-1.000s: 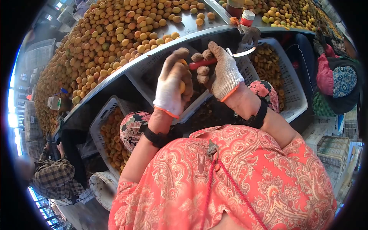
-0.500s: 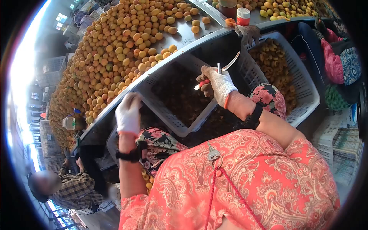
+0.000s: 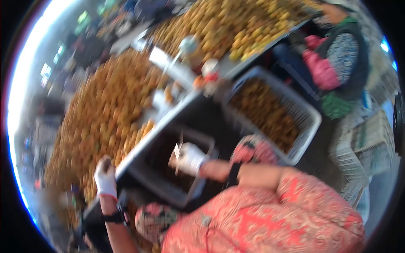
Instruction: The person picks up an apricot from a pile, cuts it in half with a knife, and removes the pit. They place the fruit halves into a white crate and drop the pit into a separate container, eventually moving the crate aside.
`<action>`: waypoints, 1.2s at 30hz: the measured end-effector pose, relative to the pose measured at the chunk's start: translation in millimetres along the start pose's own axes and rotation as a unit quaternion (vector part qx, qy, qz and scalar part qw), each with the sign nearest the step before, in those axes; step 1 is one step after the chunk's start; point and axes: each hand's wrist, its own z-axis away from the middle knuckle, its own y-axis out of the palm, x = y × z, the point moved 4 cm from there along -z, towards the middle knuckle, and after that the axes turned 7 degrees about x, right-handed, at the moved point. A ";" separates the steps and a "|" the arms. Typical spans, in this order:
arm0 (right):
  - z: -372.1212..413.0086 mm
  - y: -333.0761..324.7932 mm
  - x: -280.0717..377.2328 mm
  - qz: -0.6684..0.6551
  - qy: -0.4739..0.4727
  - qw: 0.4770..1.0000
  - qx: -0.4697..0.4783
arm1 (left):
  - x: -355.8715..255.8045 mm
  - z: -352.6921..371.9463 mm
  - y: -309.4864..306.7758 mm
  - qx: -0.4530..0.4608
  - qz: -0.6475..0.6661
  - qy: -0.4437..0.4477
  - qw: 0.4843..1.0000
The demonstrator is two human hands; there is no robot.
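Note:
My right hand, in a white glove with brown, stained fingers, is closed around a curved knife. It is over a grey plastic crate with a dark interior, its contents too blurred to name. My left hand, gloved the same way, is at the table edge beside a large heap of apricots. Motion blurs its fingers, so I cannot make out whether anything is in them.
A second crate, holding brownish fruit pieces, stands to the right. Beyond it sits a person with pink sleeves. A red jar with a white lid stands on the metal divider. Stacked white crates are at far right.
The view has swung, so the scene sits lower and the co-worker at right shows more. My left hand is now beside the apricot heap; my right hand still holds the knife over the crate.

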 end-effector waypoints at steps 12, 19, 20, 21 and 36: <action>13.9 -27.8 3.1 -0.115 0.159 0.980 0.031 | -38.6 -152.5 208.5 0.272 -0.374 0.161 0.872; -0.1 -19.9 -21.4 -0.055 0.074 0.996 0.017 | -70.6 -135.0 174.2 0.124 -0.268 0.163 0.941; 1.5 -20.1 -21.9 -0.079 0.066 0.995 0.006 | -77.5 -131.5 163.5 0.117 -0.229 0.160 0.953; 6.7 -22.7 -10.6 -0.098 0.065 0.993 0.015 | -81.7 -120.9 151.9 0.053 -0.113 0.243 0.962; 82.3 12.6 108.5 0.032 -0.113 0.985 0.128 | -163.7 105.1 82.6 0.092 0.586 -0.077 0.801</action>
